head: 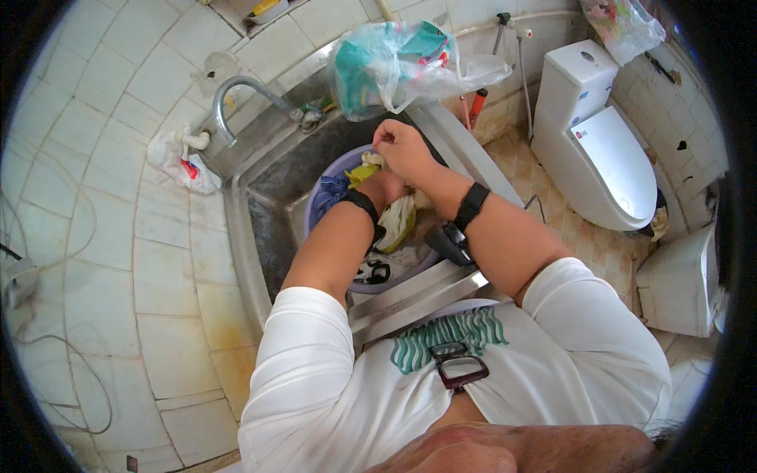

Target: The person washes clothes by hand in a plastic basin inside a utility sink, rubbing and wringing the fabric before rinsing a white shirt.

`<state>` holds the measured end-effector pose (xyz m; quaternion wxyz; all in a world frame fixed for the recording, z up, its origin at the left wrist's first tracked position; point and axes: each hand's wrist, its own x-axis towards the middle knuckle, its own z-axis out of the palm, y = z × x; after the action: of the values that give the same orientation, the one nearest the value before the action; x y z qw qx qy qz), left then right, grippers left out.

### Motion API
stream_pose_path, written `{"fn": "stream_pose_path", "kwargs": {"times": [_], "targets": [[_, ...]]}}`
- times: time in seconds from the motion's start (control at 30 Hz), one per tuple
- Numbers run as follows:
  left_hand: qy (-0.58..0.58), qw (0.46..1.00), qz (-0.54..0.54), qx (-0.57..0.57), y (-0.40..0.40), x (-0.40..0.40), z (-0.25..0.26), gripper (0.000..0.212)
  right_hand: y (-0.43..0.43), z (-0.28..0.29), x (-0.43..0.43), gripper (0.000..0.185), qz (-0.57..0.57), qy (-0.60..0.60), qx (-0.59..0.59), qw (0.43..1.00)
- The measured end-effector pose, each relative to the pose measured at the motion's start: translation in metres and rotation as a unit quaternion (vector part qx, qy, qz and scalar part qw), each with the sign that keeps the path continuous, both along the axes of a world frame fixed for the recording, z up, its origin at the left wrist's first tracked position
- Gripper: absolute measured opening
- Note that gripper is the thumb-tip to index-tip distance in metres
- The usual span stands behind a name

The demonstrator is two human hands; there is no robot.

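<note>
A round purple plastic basin (pixel 310 207) stands in a stainless steel sink (pixel 236 207). In it lie wet clothes: a blue striped cloth (pixel 331 192), a yellow cloth (pixel 362 172), a pale yellowish cloth (pixel 397 222) and a black-and-white piece (pixel 372 271). My left hand (pixel 387 186) is lowered over the basin among the cloths; its fingers are hidden. My right hand (pixel 402 148) is above the basin's far edge, fingers curled and thumb near the fingertips; whether it grips a bit of cloth I cannot tell. Both wrists wear black straps with dark devices.
A curved metal faucet (pixel 245 83) rises at the sink's far left. A plastic bag with teal packaging (pixel 393 65) rests on the sink's back corner. To the right stand a white toilet (pixel 597 142) and a white bin (pixel 680 284). A white bag (pixel 183 162) hangs at a wall pipe.
</note>
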<state>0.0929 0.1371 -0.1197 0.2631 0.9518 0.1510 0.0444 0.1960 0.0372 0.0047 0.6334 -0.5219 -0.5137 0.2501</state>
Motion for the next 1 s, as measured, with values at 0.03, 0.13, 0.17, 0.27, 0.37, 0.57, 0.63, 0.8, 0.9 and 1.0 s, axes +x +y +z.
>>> {"fn": "stream_pose_path", "kwargs": {"times": [0.03,0.13,0.17,0.27,0.37,0.57,0.63,0.8,0.9,1.0], "targets": [[0.011,1.0,-0.016,0.025,0.0,-0.004,0.003,0.054,-0.001,-0.002,-0.001,0.007,-0.004,-0.017,-0.007,1.0],[0.069,0.99,-0.03,0.118,-0.009,-0.013,0.022,0.062,-0.003,-0.009,0.002,0.007,-0.014,-0.068,-0.031,0.997],[0.104,0.981,-0.011,0.162,-0.018,-0.017,0.037,0.069,-0.001,-0.012,0.003,0.007,-0.014,-0.083,-0.039,0.996],[0.221,0.946,0.136,0.196,-0.08,-0.045,0.103,0.09,-0.001,-0.011,-0.004,0.007,0.01,-0.076,-0.058,0.995],[0.389,0.893,0.175,0.144,-0.11,-0.049,0.152,0.112,-0.001,-0.013,-0.001,0.009,-0.001,-0.099,-0.054,0.994],[0.396,0.896,0.179,0.088,-0.116,-0.066,0.129,0.098,0.0,-0.013,0.002,0.009,0.029,-0.098,-0.047,0.994],[0.37,0.91,0.168,0.084,-0.1,-0.066,0.117,0.081,-0.001,-0.01,0.001,0.009,0.035,-0.093,-0.05,0.994],[0.269,0.933,0.228,0.065,-0.084,-0.053,0.143,0.047,-0.003,-0.006,0.004,0.008,0.021,-0.086,-0.051,0.995],[0.063,0.958,0.271,0.072,-0.061,-0.05,0.143,0.044,-0.001,-0.005,0.002,0.007,0.02,-0.079,-0.034,0.996],[-0.004,0.948,0.309,0.078,-0.05,-0.036,0.138,0.043,-0.004,0.003,0.003,0.007,-0.004,-0.053,-0.031,0.998]]}}
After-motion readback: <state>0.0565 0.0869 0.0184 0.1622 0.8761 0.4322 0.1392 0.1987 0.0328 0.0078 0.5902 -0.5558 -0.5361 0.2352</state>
